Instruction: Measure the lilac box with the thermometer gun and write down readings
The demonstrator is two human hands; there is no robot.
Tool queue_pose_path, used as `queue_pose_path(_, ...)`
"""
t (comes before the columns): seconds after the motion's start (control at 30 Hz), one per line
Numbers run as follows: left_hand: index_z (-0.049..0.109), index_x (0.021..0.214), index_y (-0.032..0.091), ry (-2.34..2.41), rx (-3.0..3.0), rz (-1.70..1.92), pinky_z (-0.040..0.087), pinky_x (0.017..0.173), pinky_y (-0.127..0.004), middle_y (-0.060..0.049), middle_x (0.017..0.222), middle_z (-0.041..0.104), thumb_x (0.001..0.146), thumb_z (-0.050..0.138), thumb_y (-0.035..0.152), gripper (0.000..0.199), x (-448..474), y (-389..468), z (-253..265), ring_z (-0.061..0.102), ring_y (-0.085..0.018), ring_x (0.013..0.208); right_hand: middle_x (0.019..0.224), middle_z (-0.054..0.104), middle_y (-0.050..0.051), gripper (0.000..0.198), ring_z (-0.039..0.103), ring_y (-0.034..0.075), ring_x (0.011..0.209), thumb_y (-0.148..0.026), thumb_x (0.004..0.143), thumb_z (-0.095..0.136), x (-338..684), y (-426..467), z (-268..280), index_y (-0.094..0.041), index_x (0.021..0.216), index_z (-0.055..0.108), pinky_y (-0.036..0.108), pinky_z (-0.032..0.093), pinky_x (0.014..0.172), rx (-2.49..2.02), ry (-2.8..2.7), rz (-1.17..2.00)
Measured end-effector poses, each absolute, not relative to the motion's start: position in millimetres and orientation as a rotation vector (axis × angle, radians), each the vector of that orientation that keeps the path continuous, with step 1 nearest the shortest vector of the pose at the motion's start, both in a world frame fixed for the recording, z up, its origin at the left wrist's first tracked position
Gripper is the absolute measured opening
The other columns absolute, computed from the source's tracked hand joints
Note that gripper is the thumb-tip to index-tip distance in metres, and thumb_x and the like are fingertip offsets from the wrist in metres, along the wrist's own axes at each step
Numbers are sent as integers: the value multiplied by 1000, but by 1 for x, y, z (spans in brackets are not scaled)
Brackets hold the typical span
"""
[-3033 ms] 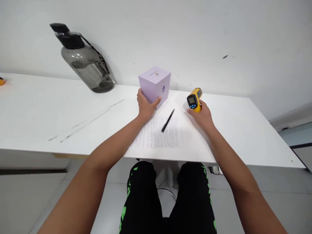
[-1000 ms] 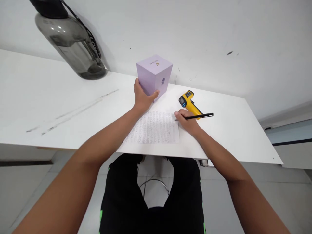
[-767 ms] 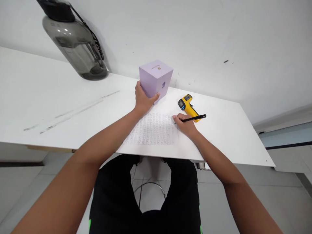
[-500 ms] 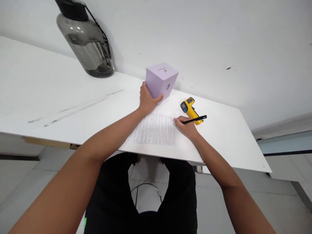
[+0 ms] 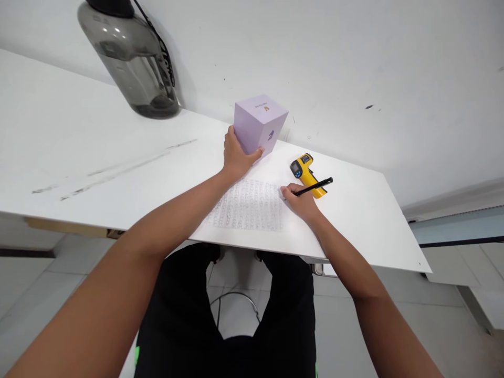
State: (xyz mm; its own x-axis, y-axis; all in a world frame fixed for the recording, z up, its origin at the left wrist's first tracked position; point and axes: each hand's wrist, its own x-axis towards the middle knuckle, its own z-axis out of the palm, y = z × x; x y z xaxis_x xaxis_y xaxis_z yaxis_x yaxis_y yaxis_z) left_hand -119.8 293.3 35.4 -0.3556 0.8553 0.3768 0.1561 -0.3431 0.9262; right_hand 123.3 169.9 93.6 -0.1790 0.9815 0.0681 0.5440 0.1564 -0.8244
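A lilac box [image 5: 252, 126] stands upright on the white table near the wall. My left hand [image 5: 238, 156] grips its lower near side, thumb on one face and fingers round the other. Below that hand lies a sheet of paper [image 5: 252, 207] covered in rows of small marks. Held in my right hand [image 5: 301, 200] is a black pen [image 5: 317, 186], slanting up to the right. Its tip is hidden by the fingers, at the sheet's upper right edge. Just behind the right hand lies a yellow and black infrared thermometer [image 5: 306, 170], partly covered by the pen.
A large grey see-through water bottle [image 5: 136, 68] with liquid in it stands at the back left against the wall. The white table [image 5: 362, 210] has dark scuff marks on its left part. My legs [image 5: 181, 315] are under its front edge.
The view has shifted slightly, so everything sits a little higher and further left. Both hands keep their holds; the right hand and pen have hardly moved over the paper.
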Motion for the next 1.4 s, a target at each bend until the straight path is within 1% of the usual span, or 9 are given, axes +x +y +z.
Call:
queue_pose_path(0.13, 45, 155, 42, 1374, 1349, 1739, 31, 141, -79, -12, 163, 52, 60, 113, 45, 117, -120, 294, 34, 40, -50, 169, 63, 50, 0, 52, 46, 17, 67, -67, 90, 67, 123, 170, 93, -26, 64, 51, 34, 38, 63, -1476, -1799, 830)
queue_pose_path(0.33, 45, 157, 43, 1349, 1337, 1770, 25, 143, -80, -11, 165, 49, 64, 111, 38, 114, -118, 299, 30, 34, -50, 172, 61, 41, -2, 56, 41, 17, 66, -66, 92, 67, 124, 170, 93, -28, 62, 40, 34, 37, 62, -1467, -1788, 809)
queue_pose_path(0.5, 42, 156, 41, 1410, 1355, 1729, 29, 143, -75, -13, 164, 48, 62, 113, 47, 118, -120, 297, 32, 37, -50, 170, 62, 41, -2, 54, 40, 16, 66, -63, 94, 65, 123, 169, 91, -27, 62, 40, 34, 35, 63, -1466, -1828, 766)
queue_pose_path(0.7, 41, 156, 33, 1371, 1365, 1698, 27, 143, -70, -16, 161, 52, 67, 113, 43, 115, -123, 288, 39, 36, -48, 169, 62, 40, -3, 52, 39, 16, 64, -64, 93, 63, 124, 169, 90, -28, 62, 41, 34, 33, 63, -1451, -1826, 803)
queue_pose_path(0.9, 44, 153, 39, 1335, 1357, 1738, 28, 143, -73, -12, 159, 52, 64, 114, 43, 113, -122, 290, 38, 35, -49, 170, 60, 33, -4, 52, 36, 15, 64, -57, 93, 62, 122, 169, 90, -28, 62, 32, 34, 30, 61, -1466, -1808, 717)
queue_pose_path(1.1, 43, 154, 39, 1394, 1364, 1726, 28, 142, -76, -12, 159, 51, 61, 114, 42, 117, -123, 295, 34, 38, -50, 168, 61, 31, -4, 53, 36, 15, 63, -55, 95, 64, 125, 169, 87, -29, 64, 30, 33, 32, 60, -1460, -1834, 812)
queue_pose_path(1.17, 43, 155, 38, 1377, 1363, 1733, 26, 143, -73, -13, 160, 51, 63, 114, 44, 117, -123, 295, 33, 36, -50, 169, 62, 36, -4, 53, 40, 16, 63, -55, 99, 63, 126, 170, 84, -29, 65, 32, 34, 36, 61, -1481, -1800, 719)
queue_pose_path(1.27, 42, 156, 39, 1357, 1357, 1743, 25, 144, -72, -14, 162, 51, 63, 113, 48, 118, -122, 294, 33, 33, -49, 171, 71, 52, -1, 43, 54, 20, 71, -56, 105, 60, 126, 174, 77, -28, 75, 47, 35, 45, 67, -1486, -1814, 436)
queue_pose_path(1.4, 43, 156, 40, 1368, 1359, 1749, 26, 144, -73, -14, 163, 50, 57, 114, 52, 122, -122, 293, 35, 34, -50, 172, 107, 72, 9, 20, 66, 24, 89, -41, 103, 59, 124, 182, 60, -24, 109, 69, 34, 50, 71, -1457, -1960, 205)
